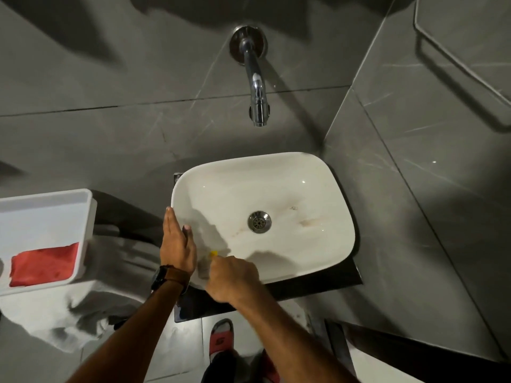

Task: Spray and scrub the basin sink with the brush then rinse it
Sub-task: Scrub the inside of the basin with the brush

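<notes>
**White basin under hand, brush at near-left rim**

White ceramic basin sink [276, 189] is sitting on a dark counter [318, 286], below a chrome wall tap [255, 78]. The person's left hand [177, 244] is resting flat, fingers extended, along the basin's left rim, holding nothing. The right hand [232, 280] is curling closed around a brush [213, 254], of which only 1 yellow tip is showing, just inside the near-left rim. Brownish streaks are showing beside the drain [259, 221]. A white tray [88, 217] containing a red cloth [44, 265] is sitting well left.
</notes>
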`<action>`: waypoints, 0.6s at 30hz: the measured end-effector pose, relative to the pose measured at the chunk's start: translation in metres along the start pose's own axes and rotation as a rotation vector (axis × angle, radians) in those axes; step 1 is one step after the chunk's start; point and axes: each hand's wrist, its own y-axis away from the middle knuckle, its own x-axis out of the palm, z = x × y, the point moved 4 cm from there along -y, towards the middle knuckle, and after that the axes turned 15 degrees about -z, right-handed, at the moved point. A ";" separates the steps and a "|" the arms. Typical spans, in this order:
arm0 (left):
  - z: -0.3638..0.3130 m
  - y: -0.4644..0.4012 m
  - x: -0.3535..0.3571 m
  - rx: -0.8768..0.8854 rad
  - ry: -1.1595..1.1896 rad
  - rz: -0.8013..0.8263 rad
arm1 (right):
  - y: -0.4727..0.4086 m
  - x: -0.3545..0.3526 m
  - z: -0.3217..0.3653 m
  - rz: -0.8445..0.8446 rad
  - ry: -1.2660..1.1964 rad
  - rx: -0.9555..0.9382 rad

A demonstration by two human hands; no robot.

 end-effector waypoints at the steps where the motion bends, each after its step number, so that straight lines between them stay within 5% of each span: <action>1: 0.001 0.000 0.000 0.002 -0.004 -0.004 | -0.004 -0.005 -0.015 -0.028 0.045 0.018; 6: 0.000 -0.001 0.006 -0.005 0.011 -0.016 | 0.007 -0.072 -0.189 -0.341 0.358 0.455; 8: 0.001 -0.002 0.005 -0.002 0.009 -0.021 | -0.002 -0.081 -0.207 -0.435 0.338 0.518; 12: 0.001 0.003 0.003 -0.019 0.011 -0.001 | -0.037 -0.036 -0.135 -0.353 0.092 0.444; 18: -0.002 0.000 0.004 -0.030 0.004 0.005 | -0.031 0.012 -0.044 -0.176 0.056 0.095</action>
